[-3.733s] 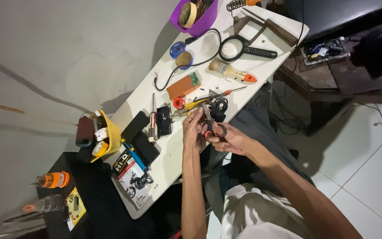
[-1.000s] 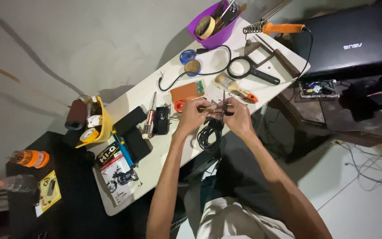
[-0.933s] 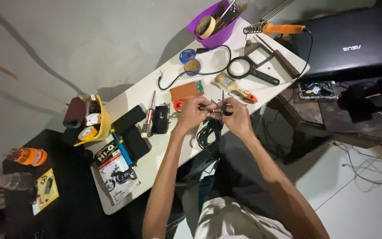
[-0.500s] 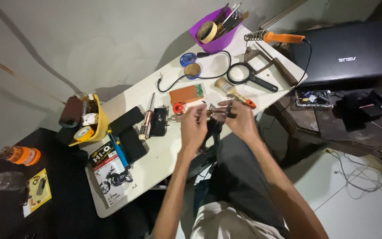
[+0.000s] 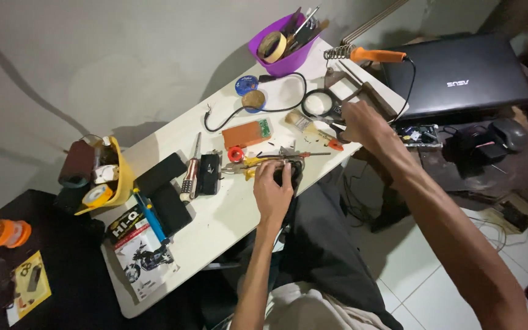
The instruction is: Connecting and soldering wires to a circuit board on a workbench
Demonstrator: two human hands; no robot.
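The left hand (image 5: 273,189) is holding a small black part (image 5: 288,173), fingers pressed around it, at the table's (image 5: 215,214) near edge. The right hand (image 5: 362,122) is reaching toward the magnifying glass (image 5: 320,102), fingers curled; grip unclear. It probably needs closing around the handle next.

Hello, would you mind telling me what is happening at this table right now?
A person sits at a cluttered white table. Their left hand rests on a black bundle of cable at the near edge, beside pliers and screwdrivers. Their right hand reaches across to the magnifying glass, close to the orange-handled soldering iron on its stand. A purple tub of tools stands at the far end and a closed black laptop lies off to the side.
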